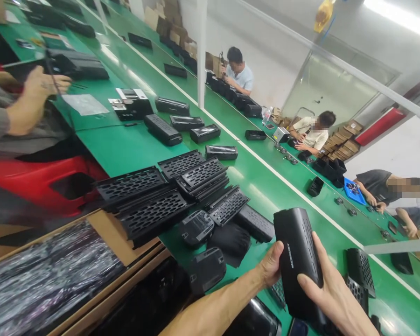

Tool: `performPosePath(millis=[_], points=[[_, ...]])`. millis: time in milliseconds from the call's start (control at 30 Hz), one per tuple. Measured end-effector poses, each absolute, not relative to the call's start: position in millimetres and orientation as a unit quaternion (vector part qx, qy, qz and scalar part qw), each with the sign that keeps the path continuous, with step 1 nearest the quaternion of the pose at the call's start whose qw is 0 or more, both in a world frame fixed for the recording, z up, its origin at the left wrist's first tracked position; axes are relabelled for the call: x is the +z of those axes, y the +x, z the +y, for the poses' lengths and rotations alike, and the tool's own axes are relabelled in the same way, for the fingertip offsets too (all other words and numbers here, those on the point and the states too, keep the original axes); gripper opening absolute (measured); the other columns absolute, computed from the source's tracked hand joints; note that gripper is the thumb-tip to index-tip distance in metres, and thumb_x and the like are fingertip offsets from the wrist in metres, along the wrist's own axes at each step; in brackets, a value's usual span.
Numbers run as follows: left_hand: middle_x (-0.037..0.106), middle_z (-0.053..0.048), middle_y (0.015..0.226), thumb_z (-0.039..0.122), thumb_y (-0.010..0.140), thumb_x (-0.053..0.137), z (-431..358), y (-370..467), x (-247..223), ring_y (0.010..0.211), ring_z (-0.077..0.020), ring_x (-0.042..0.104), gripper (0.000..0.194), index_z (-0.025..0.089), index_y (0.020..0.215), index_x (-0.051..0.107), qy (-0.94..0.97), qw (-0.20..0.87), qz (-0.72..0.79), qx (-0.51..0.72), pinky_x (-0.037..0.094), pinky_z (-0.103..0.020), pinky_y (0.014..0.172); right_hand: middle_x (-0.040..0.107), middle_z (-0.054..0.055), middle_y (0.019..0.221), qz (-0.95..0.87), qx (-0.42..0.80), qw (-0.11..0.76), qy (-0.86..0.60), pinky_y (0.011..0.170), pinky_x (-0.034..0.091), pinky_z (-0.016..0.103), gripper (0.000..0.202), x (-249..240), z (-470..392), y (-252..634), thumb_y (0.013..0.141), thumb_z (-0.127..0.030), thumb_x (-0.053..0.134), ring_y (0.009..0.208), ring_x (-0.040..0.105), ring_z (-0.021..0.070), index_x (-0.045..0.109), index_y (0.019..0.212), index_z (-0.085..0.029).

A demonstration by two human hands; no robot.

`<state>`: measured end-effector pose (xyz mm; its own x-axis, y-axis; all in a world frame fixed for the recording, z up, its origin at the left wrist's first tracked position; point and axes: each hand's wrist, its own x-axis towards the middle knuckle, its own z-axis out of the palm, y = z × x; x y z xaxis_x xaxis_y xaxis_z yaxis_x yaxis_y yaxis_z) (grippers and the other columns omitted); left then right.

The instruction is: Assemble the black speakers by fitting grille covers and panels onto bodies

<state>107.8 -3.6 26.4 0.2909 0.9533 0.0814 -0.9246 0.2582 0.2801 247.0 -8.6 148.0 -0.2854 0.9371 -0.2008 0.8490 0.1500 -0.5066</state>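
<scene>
Both of my hands grip a black plastic housing [294, 266], a long boxy shell with rounded edges, light lettering on its face and slots along one side. It is held tilted above the green table. My left hand [271, 265] closes on its left edge, with the thumb near the lettering. My right hand [324, 282] wraps the slotted side, its thumb pressed on the front face. Left of the hands lie perforated black grille panels [154, 205], a black end piece [197, 227] and a dark cloth-like piece [230, 243]. The housing's underside is hidden.
An open carton [107, 235] with plastic-wrapped parts stands at lower left, by a red chair [38, 186]. More housings [173, 106] lie along the green table [115, 149]. A white post [201, 56] rises mid-table. Several people work around it; a blue tray [354, 191] sits at right.
</scene>
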Motion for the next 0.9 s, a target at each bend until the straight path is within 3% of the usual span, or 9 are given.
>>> performPosePath(millis=[133, 233, 300, 400, 533, 633, 733, 900], points=[[0.078, -0.018, 0.122, 0.079, 0.064, 0.081, 4.9, 108.9, 30.2, 0.128, -0.0444, 0.064, 0.087, 0.014, 0.121, 0.076, 0.109, 0.795, 0.058, 0.593, 0.046, -0.057, 0.113, 0.031, 0.012, 0.171, -0.744, 0.32, 0.106, -0.577, 0.125, 0.03, 0.059, 0.098, 160.3, -7.3, 247.6, 0.09, -0.058, 0.066, 0.155, 0.035, 0.0367, 0.016, 0.169, -0.029], [0.077, -0.017, 0.124, 0.075, 0.063, 0.084, 13.2, 106.2, 34.1, 0.129, -0.0428, 0.064, 0.089, 0.016, 0.129, 0.072, 0.107, 0.774, 0.067, 0.62, 0.046, -0.056, 0.114, 0.033, 0.014, 0.169, -0.727, 0.287, 0.228, -0.581, 0.121, 0.036, 0.06, 0.096, 144.4, -27.0, 253.2, 0.087, -0.058, 0.071, 0.152, 0.039, 0.0391, 0.025, 0.166, -0.028], [0.077, -0.016, 0.125, 0.072, 0.064, 0.086, 17.1, 105.4, 36.4, 0.131, -0.0418, 0.063, 0.09, 0.018, 0.134, 0.069, 0.109, 0.75, 0.076, 0.648, 0.046, -0.055, 0.114, 0.032, 0.016, 0.167, -0.692, 0.236, 0.321, -0.601, 0.117, 0.04, 0.061, 0.103, 120.5, -46.3, 251.6, 0.085, -0.057, 0.075, 0.149, 0.041, 0.0411, 0.019, 0.166, -0.028], [0.076, -0.016, 0.127, 0.069, 0.069, 0.084, 20.3, 108.6, 40.4, 0.132, -0.0411, 0.062, 0.087, 0.017, 0.136, 0.066, 0.115, 0.721, 0.091, 0.678, 0.047, -0.054, 0.114, 0.026, 0.02, 0.166, -0.642, 0.165, 0.388, -0.64, 0.117, 0.036, 0.066, 0.119, 83.7, -64.8, 238.5, 0.079, -0.059, 0.08, 0.149, 0.036, 0.046, 0.006, 0.166, -0.026], [0.076, -0.017, 0.125, 0.071, 0.067, 0.085, 23.2, 116.2, 47.3, 0.13, -0.0423, 0.063, 0.09, 0.015, 0.136, 0.066, 0.13, 0.72, 0.093, 0.675, 0.048, -0.055, 0.113, 0.033, 0.018, 0.161, -0.641, 0.056, 0.46, -0.612, 0.118, 0.031, 0.067, 0.098, 69.6, -56.5, 226.4, 0.082, -0.05, 0.081, 0.148, 0.036, 0.0444, 0.025, 0.158, -0.026], [0.076, -0.016, 0.126, 0.071, 0.066, 0.085, 25.3, 118.4, 51.2, 0.131, -0.042, 0.062, 0.091, 0.017, 0.137, 0.066, 0.156, 0.734, 0.094, 0.654, 0.047, -0.056, 0.113, 0.044, 0.016, 0.152, -0.664, 0.024, 0.489, -0.566, 0.117, 0.03, 0.068, 0.079, 81.1, -46.7, 238.0, 0.082, -0.047, 0.081, 0.143, 0.043, 0.0416, 0.039, 0.146, -0.027], [0.075, -0.015, 0.129, 0.069, 0.067, 0.086, 25.8, 119.2, 54.3, 0.133, -0.0411, 0.061, 0.09, 0.019, 0.139, 0.065, 0.183, 0.732, 0.093, 0.65, 0.045, -0.056, 0.114, 0.045, 0.014, 0.151, -0.671, 0.024, 0.486, -0.56, 0.115, 0.031, 0.069, 0.079, 91.6, -47.5, 255.8, 0.08, -0.053, 0.082, 0.14, 0.046, 0.0411, 0.041, 0.143, -0.029], [0.074, -0.015, 0.13, 0.072, 0.065, 0.085, 24.3, 123.8, 62.2, 0.134, -0.0414, 0.059, 0.091, 0.018, 0.136, 0.067, 0.189, 0.733, 0.09, 0.647, 0.045, -0.055, 0.115, 0.028, 0.016, 0.165, -0.668, 0.077, 0.477, -0.567, 0.117, 0.029, 0.068, 0.095, 90.3, -55.4, 262.3, 0.079, -0.056, 0.081, 0.151, 0.032, 0.0428, 0.028, 0.153, -0.03]])
